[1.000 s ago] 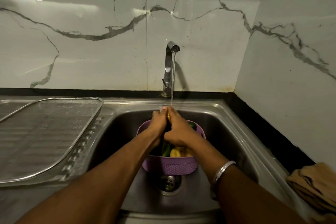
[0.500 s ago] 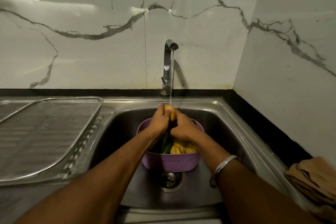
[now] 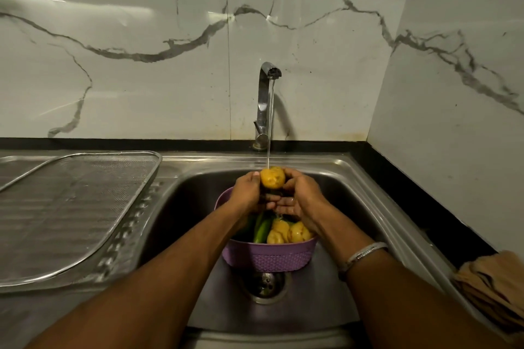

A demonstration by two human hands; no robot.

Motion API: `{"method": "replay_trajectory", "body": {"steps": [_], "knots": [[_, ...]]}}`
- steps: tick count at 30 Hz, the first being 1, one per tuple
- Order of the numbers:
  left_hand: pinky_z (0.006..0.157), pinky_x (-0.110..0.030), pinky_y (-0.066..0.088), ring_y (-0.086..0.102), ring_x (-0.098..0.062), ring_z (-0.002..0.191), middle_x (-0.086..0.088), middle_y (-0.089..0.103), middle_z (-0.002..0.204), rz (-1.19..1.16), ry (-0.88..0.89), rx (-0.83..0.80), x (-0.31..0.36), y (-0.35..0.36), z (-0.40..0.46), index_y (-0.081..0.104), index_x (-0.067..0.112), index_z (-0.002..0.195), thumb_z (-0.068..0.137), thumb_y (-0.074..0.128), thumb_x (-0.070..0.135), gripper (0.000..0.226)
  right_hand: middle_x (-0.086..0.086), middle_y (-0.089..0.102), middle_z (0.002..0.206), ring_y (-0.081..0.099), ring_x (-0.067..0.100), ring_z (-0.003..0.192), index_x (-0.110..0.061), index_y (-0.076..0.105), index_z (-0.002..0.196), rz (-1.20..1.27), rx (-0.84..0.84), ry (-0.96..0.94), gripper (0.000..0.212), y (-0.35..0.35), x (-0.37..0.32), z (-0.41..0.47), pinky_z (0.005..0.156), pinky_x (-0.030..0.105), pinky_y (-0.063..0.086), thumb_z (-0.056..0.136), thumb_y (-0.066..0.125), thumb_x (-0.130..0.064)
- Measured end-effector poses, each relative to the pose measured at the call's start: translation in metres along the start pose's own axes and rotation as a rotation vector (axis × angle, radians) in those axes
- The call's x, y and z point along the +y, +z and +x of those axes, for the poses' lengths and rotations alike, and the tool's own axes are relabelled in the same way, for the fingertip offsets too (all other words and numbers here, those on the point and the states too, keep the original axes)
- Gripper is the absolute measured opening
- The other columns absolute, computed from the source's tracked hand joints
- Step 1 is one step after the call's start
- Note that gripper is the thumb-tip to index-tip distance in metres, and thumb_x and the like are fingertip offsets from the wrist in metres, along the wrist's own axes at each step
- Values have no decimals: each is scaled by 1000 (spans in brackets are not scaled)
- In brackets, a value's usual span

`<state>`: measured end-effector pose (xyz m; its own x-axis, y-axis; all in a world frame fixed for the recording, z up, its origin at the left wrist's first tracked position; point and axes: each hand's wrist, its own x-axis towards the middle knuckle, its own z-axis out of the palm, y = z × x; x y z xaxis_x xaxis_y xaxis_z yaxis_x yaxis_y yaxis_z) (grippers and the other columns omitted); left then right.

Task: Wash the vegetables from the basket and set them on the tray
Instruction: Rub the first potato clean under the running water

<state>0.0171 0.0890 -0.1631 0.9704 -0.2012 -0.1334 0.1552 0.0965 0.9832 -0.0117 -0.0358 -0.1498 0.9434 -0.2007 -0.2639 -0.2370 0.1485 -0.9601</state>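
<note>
Both hands cup one potato [image 3: 272, 177] under the tap [image 3: 266, 99] stream: my left hand [image 3: 248, 193] and right hand [image 3: 300, 195] curl round it. It has risen clear into view since a second ago, above the basket [image 3: 269, 256]. Tray [image 3: 71, 207] waits left, bare; washing's barely begun.

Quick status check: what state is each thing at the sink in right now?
Tap: running.
Potato: held under the stream.
Left hand: grips the potato.
Right hand: grips the potato.
Purple basket: in the sink, holding vegetables.
Mesh tray: nothing on it.
</note>
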Motion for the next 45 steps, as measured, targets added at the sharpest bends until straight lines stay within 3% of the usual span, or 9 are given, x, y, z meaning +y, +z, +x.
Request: {"method": "replay_trajectory", "body": {"steps": [5,11,16,22,27,32,36,41,45], "knots": [[72,-31,57,69,-23,87,-15,71,105,72,145,108,-3,-6,5,63,13,118,111,31,22,34,20,69,109,67,39,98,-10,66,111,71,-155,105,33,6,-1,-3,93,52,56,99,48,-34],[97,-42,56,67,-23,110,-9,69,117,104,178,24,-4,-4,2,64,17,127,108,39,17,31,9,58,123,65,31,104,-27,49,125,-186,-13,-124,26,19,3,6,67,44,65,101,59,-31],[88,-42,60,70,-26,105,-11,73,113,44,211,49,-4,-5,6,67,18,124,109,39,19,32,4,58,112,68,25,91,-24,50,111,-279,154,-370,30,31,3,5,45,24,54,96,65,-45],[92,-37,59,66,-19,113,-8,67,125,132,281,-1,-6,-9,2,60,18,134,106,46,12,32,4,64,107,67,26,95,-21,57,111,-142,100,-199,24,26,1,6,58,37,64,98,64,-39],[102,-44,54,52,-19,131,-3,54,144,292,328,16,-9,-5,4,42,23,151,96,60,1,62,3,71,98,70,23,88,-27,68,108,-208,147,-150,14,18,0,9,73,46,65,100,59,-34],[90,-33,60,68,-20,110,-8,69,121,340,288,-98,-4,-9,-4,58,12,136,98,60,5,38,2,74,88,75,21,74,-21,77,106,-298,214,-269,20,12,1,11,53,29,61,94,70,-37],[86,-46,61,71,-22,99,-6,73,109,466,244,-19,-3,-14,-5,64,14,131,103,56,22,31,15,76,94,75,28,70,-12,78,106,-301,164,-193,24,14,3,15,48,29,59,97,68,-31],[72,-37,64,70,-35,104,-19,68,114,222,68,-3,-3,-19,-4,62,3,127,104,53,15,27,11,75,104,70,19,69,-19,73,118,-343,9,-177,23,8,6,16,49,23,54,96,68,-14],[62,-31,63,71,-28,86,-20,69,111,105,81,-43,1,-18,-6,64,3,126,103,54,16,28,4,76,101,69,16,77,-21,77,108,-333,138,-347,17,12,8,18,57,28,56,94,70,-27]]}}
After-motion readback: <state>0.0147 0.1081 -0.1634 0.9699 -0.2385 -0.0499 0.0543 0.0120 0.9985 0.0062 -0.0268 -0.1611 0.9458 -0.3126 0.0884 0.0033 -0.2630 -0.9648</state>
